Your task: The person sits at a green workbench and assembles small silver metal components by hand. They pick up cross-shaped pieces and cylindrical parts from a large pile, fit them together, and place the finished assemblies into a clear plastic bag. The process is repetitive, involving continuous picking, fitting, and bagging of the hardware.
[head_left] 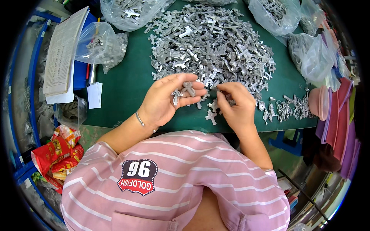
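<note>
My left hand (156, 99) is turned palm up, with the fingers partly curled. In it lie a small silver-grey cross pendant (176, 96) and a thicker grey cross (188, 89) near the fingers. My right hand (237, 106) is beside it, thumb and forefinger pinched on a small grey metal piece, probably a cross, mostly hidden by the fingers. Just beyond both hands rises a large heap of metal cross pendants (212, 42). A loose cross (211, 117) lies between my hands near the table's front edge.
The green table (133, 73) also bears clear bags of metal parts (102, 46) and a row of small metal pieces (285, 111) at the right. A pink cup (318, 102) stands at the right edge. Papers (65, 52) lean on a blue bin at the left.
</note>
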Motion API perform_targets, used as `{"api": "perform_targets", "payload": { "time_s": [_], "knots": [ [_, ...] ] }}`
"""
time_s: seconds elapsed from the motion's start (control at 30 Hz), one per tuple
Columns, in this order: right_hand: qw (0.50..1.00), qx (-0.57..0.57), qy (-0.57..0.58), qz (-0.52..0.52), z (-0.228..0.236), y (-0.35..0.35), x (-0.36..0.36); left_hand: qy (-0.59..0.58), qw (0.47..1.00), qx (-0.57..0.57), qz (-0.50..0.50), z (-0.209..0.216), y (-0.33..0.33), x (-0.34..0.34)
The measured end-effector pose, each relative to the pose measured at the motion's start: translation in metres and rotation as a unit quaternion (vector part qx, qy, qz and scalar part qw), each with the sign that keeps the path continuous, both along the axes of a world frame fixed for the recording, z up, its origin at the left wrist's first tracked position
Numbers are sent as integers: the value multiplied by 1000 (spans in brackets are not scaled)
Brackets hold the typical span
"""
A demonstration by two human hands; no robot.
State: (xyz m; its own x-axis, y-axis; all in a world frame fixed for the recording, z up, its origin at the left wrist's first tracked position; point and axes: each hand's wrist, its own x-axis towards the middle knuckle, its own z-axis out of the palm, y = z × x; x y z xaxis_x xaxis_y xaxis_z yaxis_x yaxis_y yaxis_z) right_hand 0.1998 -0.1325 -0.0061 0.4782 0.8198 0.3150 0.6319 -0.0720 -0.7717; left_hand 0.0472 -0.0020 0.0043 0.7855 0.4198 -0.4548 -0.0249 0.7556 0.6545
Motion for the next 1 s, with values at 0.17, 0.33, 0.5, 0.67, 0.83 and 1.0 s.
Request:
{"api": "perform_targets", "payload": {
  "time_s": [0.17,0.33,0.5,0.67,0.83,1.0],
  "knots": [
    [994,95,-45,9,8,5,-7,29,992,97,-70,-2,-10,4],
    [986,113,113,53,2,2,-18,31,989,133,-49,-7,-13,5],
    [900,23,433,43,6,-2,-16,43,984,157,-74,1,-14,5],
    [872,31,484,66,0,-2,-12,38,988,139,-54,0,-13,6],
    [850,34,523,60,-2,-4,-10,28,991,115,-64,0,-13,4],
    [878,63,470,62,1,-5,-12,33,993,108,-39,-4,-16,7]
  ]
}}
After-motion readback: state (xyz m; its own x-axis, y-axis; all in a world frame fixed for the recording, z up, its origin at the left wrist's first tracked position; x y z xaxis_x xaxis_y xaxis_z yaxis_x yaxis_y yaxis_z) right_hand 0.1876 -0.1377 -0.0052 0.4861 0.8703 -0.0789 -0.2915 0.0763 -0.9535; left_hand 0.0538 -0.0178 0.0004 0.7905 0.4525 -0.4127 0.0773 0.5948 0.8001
